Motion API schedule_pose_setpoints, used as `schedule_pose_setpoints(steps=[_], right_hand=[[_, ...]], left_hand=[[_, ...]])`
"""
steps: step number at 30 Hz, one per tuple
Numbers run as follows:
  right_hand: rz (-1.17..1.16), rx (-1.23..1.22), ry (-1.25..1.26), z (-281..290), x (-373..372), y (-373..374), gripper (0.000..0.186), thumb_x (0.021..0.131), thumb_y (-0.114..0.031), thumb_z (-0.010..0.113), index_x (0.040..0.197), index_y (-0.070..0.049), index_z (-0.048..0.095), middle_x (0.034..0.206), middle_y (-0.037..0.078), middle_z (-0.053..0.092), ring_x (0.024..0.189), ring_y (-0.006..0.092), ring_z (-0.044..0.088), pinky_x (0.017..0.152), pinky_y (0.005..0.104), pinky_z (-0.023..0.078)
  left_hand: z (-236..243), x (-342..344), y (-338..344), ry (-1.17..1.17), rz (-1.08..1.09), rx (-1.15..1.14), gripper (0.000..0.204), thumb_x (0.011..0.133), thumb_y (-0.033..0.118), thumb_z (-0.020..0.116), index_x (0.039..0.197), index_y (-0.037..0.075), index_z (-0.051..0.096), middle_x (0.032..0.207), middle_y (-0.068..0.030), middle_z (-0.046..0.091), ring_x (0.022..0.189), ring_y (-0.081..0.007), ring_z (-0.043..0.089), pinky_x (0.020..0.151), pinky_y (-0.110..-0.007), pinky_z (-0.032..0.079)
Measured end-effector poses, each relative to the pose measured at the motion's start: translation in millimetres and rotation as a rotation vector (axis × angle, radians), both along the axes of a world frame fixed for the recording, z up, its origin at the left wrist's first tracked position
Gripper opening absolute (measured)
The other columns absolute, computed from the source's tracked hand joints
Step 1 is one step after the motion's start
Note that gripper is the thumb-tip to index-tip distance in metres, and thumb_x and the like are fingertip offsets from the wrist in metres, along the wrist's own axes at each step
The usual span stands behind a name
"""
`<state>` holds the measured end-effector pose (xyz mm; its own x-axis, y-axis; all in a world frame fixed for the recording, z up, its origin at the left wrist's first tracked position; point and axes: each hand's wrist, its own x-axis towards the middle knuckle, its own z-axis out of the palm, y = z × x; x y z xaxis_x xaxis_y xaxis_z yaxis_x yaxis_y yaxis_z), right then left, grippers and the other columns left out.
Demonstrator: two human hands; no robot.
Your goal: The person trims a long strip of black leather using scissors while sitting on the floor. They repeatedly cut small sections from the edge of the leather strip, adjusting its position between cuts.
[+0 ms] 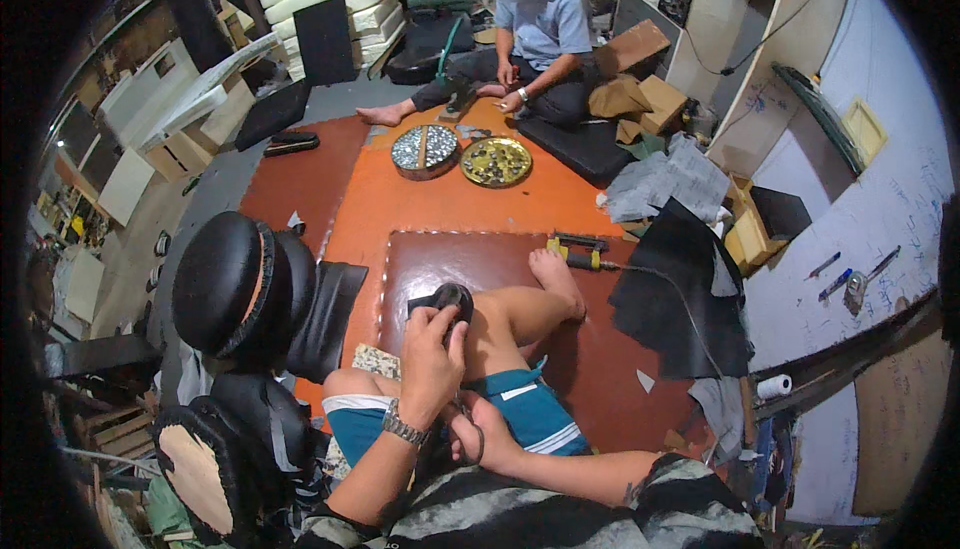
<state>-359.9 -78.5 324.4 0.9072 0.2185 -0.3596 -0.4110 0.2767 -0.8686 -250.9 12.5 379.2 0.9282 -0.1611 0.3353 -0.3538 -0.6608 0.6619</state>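
So, the left hand (pixel 434 359), the one with the metal wristwatch (pixel 404 424), is pinching a black leatherette piece (pixel 452 296) between thumb and fingers. It looks rolled or folded into a rounded shape, and it's held up over the lap, just past the fingertips and right by the bent right leg. Right hand (pixel 478 434) is lower and closer to the body, fingers curled around a dark looped handle (pixel 481 446). Kinda reads as scissors, but the rest is hidden behind the left wrist, so can't tell whether the blades are apart or together.

Person's sitting in teal shorts (pixel 530 409) on a brown-red mat (pixel 620 369), with a speckled block (pixel 377 360) beside the left knee. Staple gun (pixel 580 252) lies near the bare foot, hose trailing off to the right toward some black sheet material (pixel 682 294). On the left there's a black round cushion (pixel 215 284) with others packed around it.

Farther out on the orange mat (pixel 440 211), a round tin (pixel 424 174) full of shiny bits stands next to a gold tray (pixel 495 185). A co-worker (pixel 545 24) in a light blue shirt sits behind those, hands near each other, too small to make out what's in them.
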Motion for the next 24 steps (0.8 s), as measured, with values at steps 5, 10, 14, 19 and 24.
schedule_pose_setpoints(steps=[5, 10, 14, 19, 24], right_hand=[[-0.015, 0.125, 0.034, 3, 0, -2, 0.033, 0.106, -0.030, 0.063, 0.122, -0.002, 0.056, 0.068, 0.001, 0.054, 0.053, 0.0102, 0.055, 0.047, 0.0290, 0.048], [0.008, 0.080, 0.010, 2, 2, -1, 0.025, 0.107, -0.028, 0.061, 0.107, -0.004, 0.054, 0.069, 0.003, 0.054, 0.054, 0.0110, 0.054, 0.049, 0.0290, 0.048], [-0.016, 0.098, -0.011, -5, -3, 0, 0.024, 0.107, -0.028, 0.060, 0.104, -0.005, 0.053, 0.068, 0.003, 0.054, 0.054, 0.0117, 0.055, 0.049, 0.0296, 0.048], [0.009, 0.148, 0.014, -10, -7, -4, 0.025, 0.107, -0.027, 0.060, 0.118, -0.006, 0.052, 0.071, 0.001, 0.051, 0.056, 0.0111, 0.053, 0.051, 0.0295, 0.050], [0.041, 0.147, 0.063, -7, -8, -8, 0.027, 0.107, -0.026, 0.060, 0.124, -0.007, 0.053, 0.072, 0.001, 0.052, 0.057, 0.0113, 0.054, 0.053, 0.0288, 0.049]], left_hand=[[-13, 7, 0, -0.032, 0.110, -0.064, 0.028, 0.096, 0.004, 0.068, 0.123, -0.001, 0.071, 0.109, -0.0234, 0.063, 0.096, -0.0408, 0.065, 0.083, -0.046, 0.053], [-21, 15, 10, -0.085, 0.116, -0.035, 0.028, 0.094, 0.001, 0.068, 0.122, 0.002, 0.074, 0.109, -0.0225, 0.069, 0.096, -0.0385, 0.069, 0.085, -0.043, 0.056], [-28, 19, 12, 0.022, 0.061, -0.248, 0.025, 0.095, 0.002, 0.070, 0.119, 0.000, 0.075, 0.110, -0.0197, 0.074, 0.095, -0.0298, 0.073, 0.085, -0.036, 0.057], [-24, 21, 9, 0.233, 0.098, -0.380, 0.027, 0.094, 0.002, 0.072, 0.120, 0.000, 0.075, 0.108, -0.0169, 0.075, 0.092, -0.0231, 0.073, 0.081, -0.034, 0.058], [-18, 11, 10, 0.166, 0.064, -0.144, 0.035, 0.093, 0.001, 0.073, 0.128, 0.000, 0.071, 0.102, -0.0137, 0.074, 0.087, -0.0180, 0.070, 0.076, -0.030, 0.056]])
